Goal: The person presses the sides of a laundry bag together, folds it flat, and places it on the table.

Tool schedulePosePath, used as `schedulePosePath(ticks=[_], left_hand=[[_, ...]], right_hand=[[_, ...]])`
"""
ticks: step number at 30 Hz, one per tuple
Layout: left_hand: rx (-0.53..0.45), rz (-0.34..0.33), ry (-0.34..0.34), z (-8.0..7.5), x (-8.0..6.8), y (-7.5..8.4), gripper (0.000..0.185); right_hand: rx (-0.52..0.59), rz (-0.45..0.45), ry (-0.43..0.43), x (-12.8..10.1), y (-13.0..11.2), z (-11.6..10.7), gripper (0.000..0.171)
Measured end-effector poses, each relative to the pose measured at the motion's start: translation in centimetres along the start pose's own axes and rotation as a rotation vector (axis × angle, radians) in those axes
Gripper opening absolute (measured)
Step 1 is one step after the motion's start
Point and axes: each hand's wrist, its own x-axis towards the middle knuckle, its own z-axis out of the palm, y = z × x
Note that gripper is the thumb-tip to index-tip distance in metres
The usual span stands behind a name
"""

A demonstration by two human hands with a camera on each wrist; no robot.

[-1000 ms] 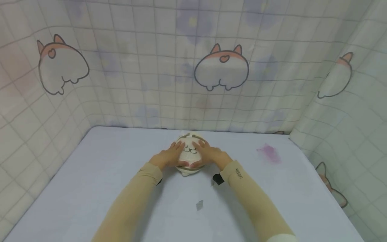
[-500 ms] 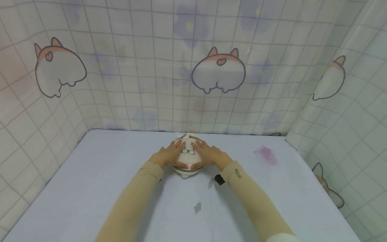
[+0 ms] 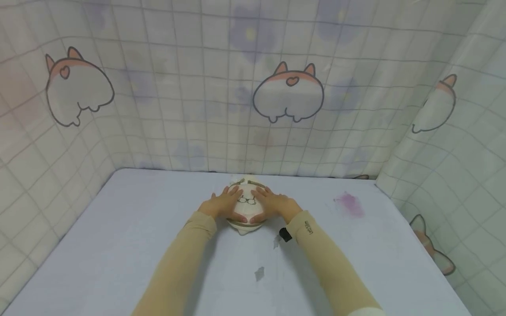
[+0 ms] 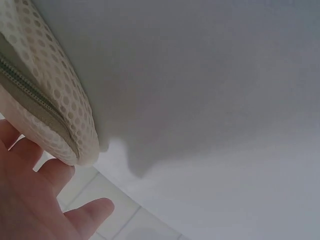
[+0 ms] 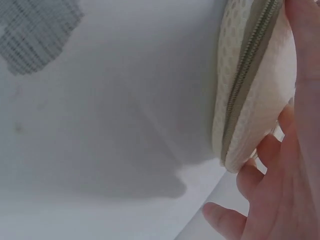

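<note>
A cream zippered mesh wash bag (image 3: 246,210), padded and rounded, lies near the table's far edge. Line-drawn glasses are printed on its top, and a zip runs round its side. My left hand (image 3: 226,204) rests on its left half with the fingers spread. On the right half lies my right hand (image 3: 273,204), its thumb near the left thumb at the bag's front. In the left wrist view, fingers (image 4: 55,172) touch the mesh edge beside the zip. The right wrist view has fingers (image 5: 250,179) along the bag's other edge. Whatever is inside the bag is hidden.
The white table (image 3: 138,245) carries a pink stain (image 3: 350,204) at the right and grey patches (image 3: 259,274) near the front. A tile-patterned curtain (image 3: 178,109) with cartoon animals encloses the back and sides. A black object (image 3: 285,235) sits at the right wrist.
The head view has shifted slightly. Both hands stay on the wash bag in nearly the same pose.
</note>
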Motion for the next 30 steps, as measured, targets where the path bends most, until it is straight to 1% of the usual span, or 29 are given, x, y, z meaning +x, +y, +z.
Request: schedulePosePath(ticks=[4, 6, 12, 15, 19, 23, 27, 30], left_hand=[[-0.001, 0.008, 0.015, -0.3, 0.0, 0.3, 0.109], [0.004, 0.014, 0.027, -0.4, 0.0, 0.3, 0.109], [0.052, 0.04, 0.081, 0.3, -0.6, -0.1, 0.107], [0.052, 0.055, 0.095, 0.7, -0.8, -0.2, 0.106], [0.064, 0.061, 0.104, 1.5, -0.7, -0.6, 0.102], [0.078, 0.062, 0.114, 1.9, -0.8, -0.6, 0.095], [0.109, 0.052, 0.112, 1.8, -1.1, -0.3, 0.093], [0.123, 0.043, 0.099, 1.5, -1.4, -0.1, 0.092]], right_hand=[[-0.023, 0.028, -0.001, 0.0, -0.1, -0.5, 0.108], [-0.024, 0.028, 0.002, 0.0, -0.2, -0.6, 0.109], [0.011, -0.031, 0.038, -0.2, 0.0, 0.2, 0.108], [0.029, -0.063, 0.063, -0.5, 0.2, 0.7, 0.109], [0.081, -0.098, 0.082, -1.0, 0.7, 1.1, 0.111], [0.088, -0.107, 0.098, -1.2, 1.3, 1.3, 0.11], [0.082, -0.115, 0.097, -0.9, 1.4, 1.4, 0.108], [0.059, -0.104, 0.083, -0.8, 1.2, 1.5, 0.107]])
